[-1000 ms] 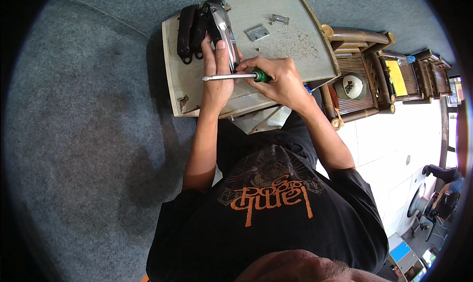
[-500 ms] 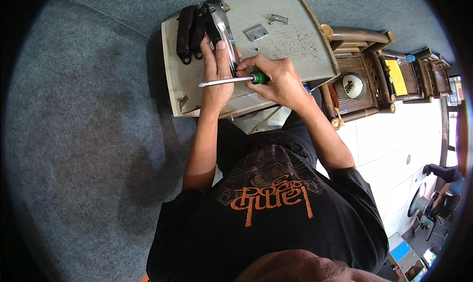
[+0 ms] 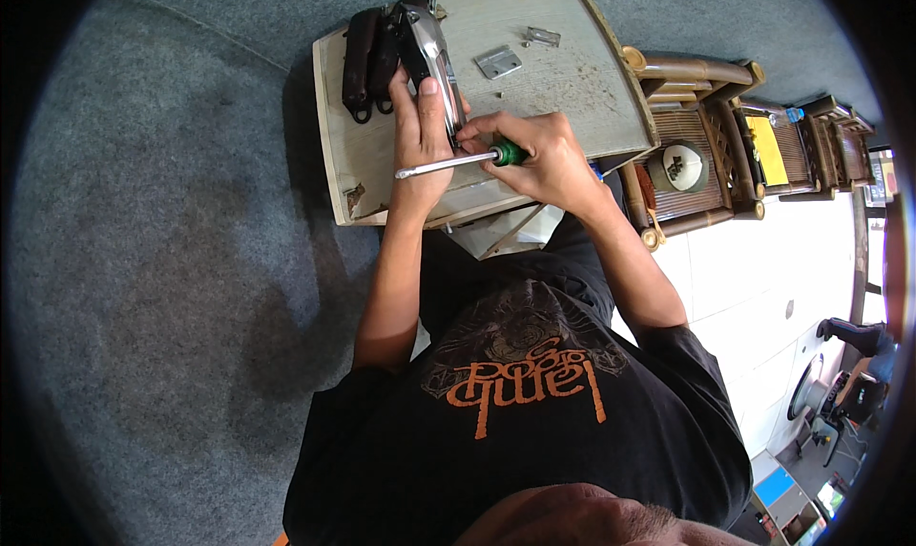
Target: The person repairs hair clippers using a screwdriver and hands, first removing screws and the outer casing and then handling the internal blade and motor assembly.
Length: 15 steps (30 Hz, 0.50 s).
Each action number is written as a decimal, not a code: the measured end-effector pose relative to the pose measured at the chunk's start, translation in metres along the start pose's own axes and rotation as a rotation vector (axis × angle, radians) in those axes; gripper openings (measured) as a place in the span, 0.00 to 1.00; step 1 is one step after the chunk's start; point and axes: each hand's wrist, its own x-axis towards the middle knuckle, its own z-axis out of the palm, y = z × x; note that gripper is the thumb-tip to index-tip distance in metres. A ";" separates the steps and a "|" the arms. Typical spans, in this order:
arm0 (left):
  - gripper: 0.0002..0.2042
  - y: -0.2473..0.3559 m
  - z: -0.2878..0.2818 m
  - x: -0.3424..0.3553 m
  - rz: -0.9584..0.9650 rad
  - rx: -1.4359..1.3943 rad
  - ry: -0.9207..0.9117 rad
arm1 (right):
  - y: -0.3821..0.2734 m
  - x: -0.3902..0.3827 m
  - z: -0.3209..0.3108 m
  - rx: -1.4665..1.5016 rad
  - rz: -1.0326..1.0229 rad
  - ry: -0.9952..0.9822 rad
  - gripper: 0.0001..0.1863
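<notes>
A silver and black hair clipper (image 3: 430,45) lies in my left hand (image 3: 426,131), its head pointing away from me over the tabletop. My right hand (image 3: 539,155) keeps a screwdriver (image 3: 448,167) with a green handle across the palm. The shaft points left, over the left wrist. At the clipper's near end, my right thumb and index finger are pinched; anything small between them is hidden. Two dark clipper-like casings (image 3: 361,64) with loops at their ends lie beside the clipper on the left. To its right are a flat metal blade (image 3: 498,62) and a smaller metal piece (image 3: 543,36).
Everything rests on a pale wooden table (image 3: 572,97) with a worn edge and scattered dark clippings. Bamboo chairs (image 3: 697,126) stand to the right, one bearing a cap (image 3: 678,168), another a yellow sheet (image 3: 766,150). A grey carpet-like surface (image 3: 172,260) spans the left.
The screwdriver has shifted a little to the right and its tip has dropped slightly. My right fingers have moved slightly at the clipper's near end; the clipper stays almost still.
</notes>
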 end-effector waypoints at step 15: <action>0.23 0.004 0.004 -0.003 -0.014 -0.086 -0.003 | 0.003 0.006 -0.004 0.170 0.054 -0.040 0.15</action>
